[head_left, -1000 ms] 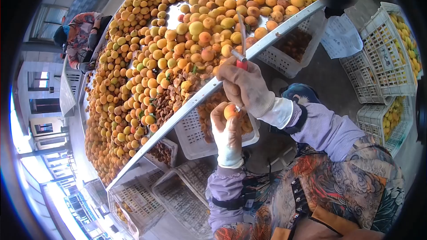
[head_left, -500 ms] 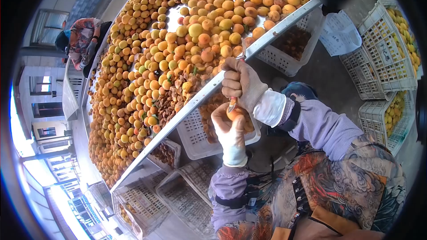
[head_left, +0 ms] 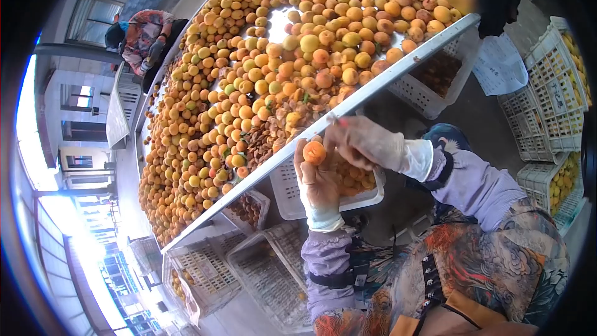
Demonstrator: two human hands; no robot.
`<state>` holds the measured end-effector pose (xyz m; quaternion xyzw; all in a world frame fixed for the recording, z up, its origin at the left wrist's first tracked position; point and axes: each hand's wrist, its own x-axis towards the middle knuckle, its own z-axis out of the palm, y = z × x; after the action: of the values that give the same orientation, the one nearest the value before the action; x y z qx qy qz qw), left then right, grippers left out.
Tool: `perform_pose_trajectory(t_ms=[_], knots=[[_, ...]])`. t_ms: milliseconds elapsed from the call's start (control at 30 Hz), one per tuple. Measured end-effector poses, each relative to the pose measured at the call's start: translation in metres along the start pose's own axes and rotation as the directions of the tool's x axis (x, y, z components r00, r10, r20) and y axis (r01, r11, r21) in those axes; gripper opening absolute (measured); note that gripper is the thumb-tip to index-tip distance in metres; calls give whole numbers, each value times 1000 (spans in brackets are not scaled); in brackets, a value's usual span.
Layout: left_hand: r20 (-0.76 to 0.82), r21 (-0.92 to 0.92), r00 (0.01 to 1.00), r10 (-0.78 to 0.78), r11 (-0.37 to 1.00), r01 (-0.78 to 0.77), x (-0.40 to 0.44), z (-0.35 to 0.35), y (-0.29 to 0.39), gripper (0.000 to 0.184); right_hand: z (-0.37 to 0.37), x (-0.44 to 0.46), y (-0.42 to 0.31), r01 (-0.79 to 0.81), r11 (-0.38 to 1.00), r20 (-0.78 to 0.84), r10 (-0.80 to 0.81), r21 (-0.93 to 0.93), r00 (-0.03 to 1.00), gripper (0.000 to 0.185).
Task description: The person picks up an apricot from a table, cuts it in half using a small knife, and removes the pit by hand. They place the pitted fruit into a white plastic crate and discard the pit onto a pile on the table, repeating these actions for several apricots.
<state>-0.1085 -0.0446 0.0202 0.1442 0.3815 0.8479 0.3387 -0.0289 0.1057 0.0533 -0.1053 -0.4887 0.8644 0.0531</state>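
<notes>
My left hand [head_left: 320, 183], in a pale glove, is closed round an orange apricot [head_left: 314, 153] in front of the table's metal rim. Close by on its right is my gloved right hand [head_left: 367, 142], smeared by motion. It is curled round a slim tool with a red part [head_left: 342, 123]; most of the tool is hidden by the fingers. Beyond the rim, brown apricot pits [head_left: 264, 140] lie heaped beside torn apricot pieces [head_left: 292, 118]. Below my hands, a white crate [head_left: 289, 196] holds orange apricot pieces [head_left: 357, 177].
Whole apricots cover the sloping metal table [head_left: 398, 56]. Crates of pits stand under its edge. Stacked crates [head_left: 544, 96] of yellow fruit are at right, and grey crates [head_left: 267, 274] at lower left. Another person [head_left: 143, 40] works at the far side; a dark sleeve [head_left: 497, 0] is at upper right.
My right hand has moved off the apricot, to the right and lower, and the tool no longer touches the fruit. My left hand has turned, bringing the apricot up near the rim.
</notes>
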Motion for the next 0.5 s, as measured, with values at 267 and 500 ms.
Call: perform_pose_trajectory(t_ms=[267,500], knots=[[-78,145,994,79,987,-67,2,1,11,59,14,-8,25,-307,947,198,320,-97,926,41],[-80,165,994,80,984,-66,3,1,12,46,13,-7,30,-297,949,192,312,-103,931,39]])
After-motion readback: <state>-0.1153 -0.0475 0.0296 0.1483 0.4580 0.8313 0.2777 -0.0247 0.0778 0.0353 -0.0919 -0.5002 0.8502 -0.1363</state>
